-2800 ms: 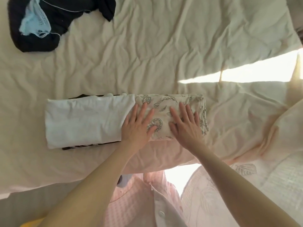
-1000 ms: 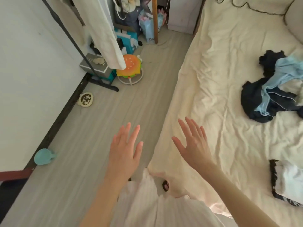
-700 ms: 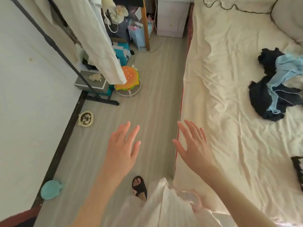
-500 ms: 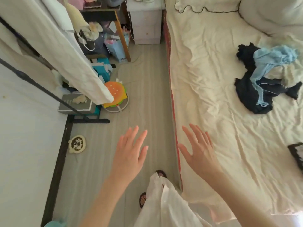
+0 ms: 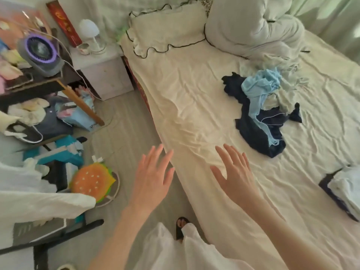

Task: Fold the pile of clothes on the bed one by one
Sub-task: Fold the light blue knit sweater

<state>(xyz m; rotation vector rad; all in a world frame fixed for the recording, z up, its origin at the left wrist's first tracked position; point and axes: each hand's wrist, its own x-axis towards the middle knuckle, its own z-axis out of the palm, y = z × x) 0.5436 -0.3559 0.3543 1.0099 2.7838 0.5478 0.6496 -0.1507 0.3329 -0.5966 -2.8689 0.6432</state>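
A loose pile of clothes [image 5: 259, 112], dark navy pieces with a light blue one on top, lies crumpled on the cream bed sheet [image 5: 194, 106]. A stack of folded clothes [image 5: 344, 188], white on top of dark, sits at the right edge of the bed. My left hand [image 5: 153, 176] hovers over the floor beside the bed edge, fingers straight and spread, holding nothing. Also spread and empty, my right hand [image 5: 235, 172] hangs over the sheet, well short of the pile.
A pillow [image 5: 167, 34] and a bunched duvet [image 5: 257, 22] lie at the head of the bed. Left of the bed are a white nightstand [image 5: 103, 75], a cluttered desk with a fan [image 5: 41, 53], bags and a burger-shaped cushion [image 5: 91, 180] on the wood floor.
My hands have lifted off the folded stack and both are empty. I have walked along the bedside and the view has swung toward the head of the bed and the loose pile.
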